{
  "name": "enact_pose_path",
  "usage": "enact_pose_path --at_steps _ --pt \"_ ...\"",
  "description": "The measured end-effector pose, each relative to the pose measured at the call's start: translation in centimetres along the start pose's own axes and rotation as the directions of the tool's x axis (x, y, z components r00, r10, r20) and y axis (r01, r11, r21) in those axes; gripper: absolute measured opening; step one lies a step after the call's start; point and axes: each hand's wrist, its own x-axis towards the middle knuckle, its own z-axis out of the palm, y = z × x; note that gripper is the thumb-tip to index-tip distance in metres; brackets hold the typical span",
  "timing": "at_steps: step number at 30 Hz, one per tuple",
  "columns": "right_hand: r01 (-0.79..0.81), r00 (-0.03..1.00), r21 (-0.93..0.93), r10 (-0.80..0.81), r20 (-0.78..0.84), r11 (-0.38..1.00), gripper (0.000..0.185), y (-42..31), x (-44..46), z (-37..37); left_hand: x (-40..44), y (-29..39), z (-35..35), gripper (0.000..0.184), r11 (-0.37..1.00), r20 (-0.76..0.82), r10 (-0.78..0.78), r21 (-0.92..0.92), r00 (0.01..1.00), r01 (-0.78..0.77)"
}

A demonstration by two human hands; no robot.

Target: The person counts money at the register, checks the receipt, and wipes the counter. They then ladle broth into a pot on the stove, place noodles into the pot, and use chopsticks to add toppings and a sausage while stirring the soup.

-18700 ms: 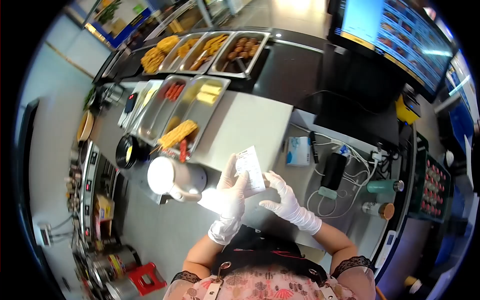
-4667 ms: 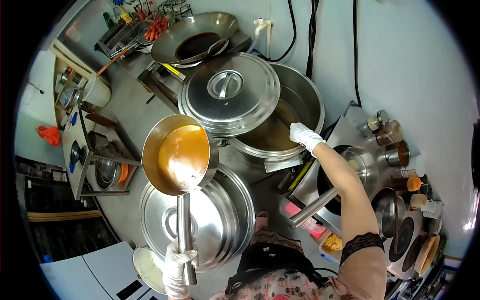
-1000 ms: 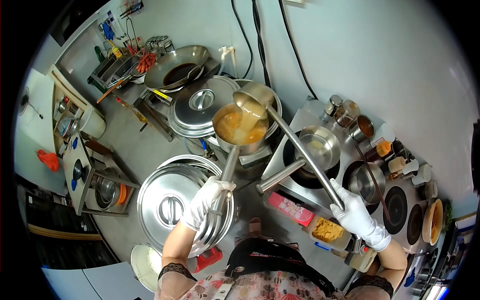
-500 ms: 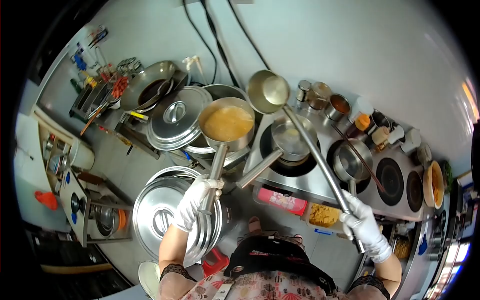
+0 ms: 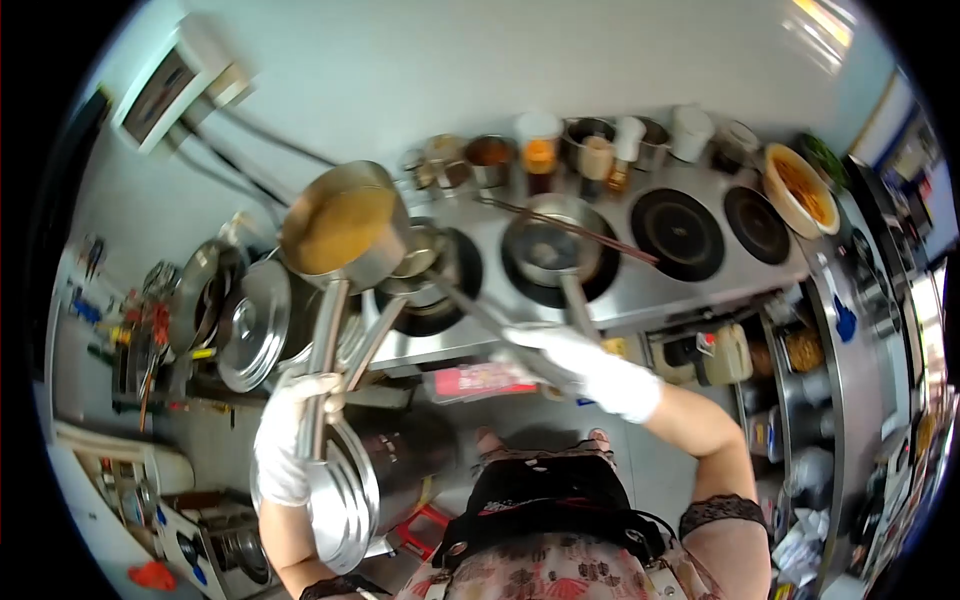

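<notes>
My left hand point(image 5: 290, 430), in a white glove, is closed round the long handle of a saucepan point(image 5: 305, 200) filled with orange-brown broth. That pan is raised and tilted, left of the cooktop. In my right hand point(image 5: 590, 375), gloved too and blurred, is the handle of a long metal ladle point(image 5: 470, 308). The ladle's bowl hangs over a second saucepan point(image 5: 377, 340) on the leftmost burner, hiding much of that pan. Further right, a third saucepan point(image 5: 550, 245) sits on a burner with long brown chopsticks point(image 5: 600, 238) across its rim.
Seasoning jars and bottles point(image 5: 540, 155) line the wall behind the steel cooktop point(image 5: 615, 300). A bowl of orange food point(image 5: 800, 190) stands at the far right end. Large lidded steel pots, one with a lid point(image 5: 255, 325), are at the left. A red stool point(image 5: 420, 530) is below.
My view has swung to the right. The ladle has come down from beside the wall to over the leftmost burner's saucepan. The broth pan stays in my left hand, now tilted more.
</notes>
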Motion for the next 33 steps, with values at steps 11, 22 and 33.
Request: enact_pose_path --at_steps 11,22,33 --pt "0.009 0.999 0.163 -0.015 0.035 0.987 0.047 1.9 -13.5 -15.2 2.3 -2.2 26.0 0.034 0.997 0.366 -0.070 0.012 0.928 0.071" --pt "0.194 0.820 0.342 0.039 -0.570 0.920 0.042 11.4 -26.3 -37.7 14.5 -12.3 46.7 0.014 0.906 0.614 -0.345 0.021 0.710 0.423" --pt "0.130 0.724 0.504 0.266 -0.637 0.854 0.042 19.7 -22.5 -47.6 22.5 -24.4 53.5 0.012 0.954 0.353 -0.299 0.122 0.887 0.273"
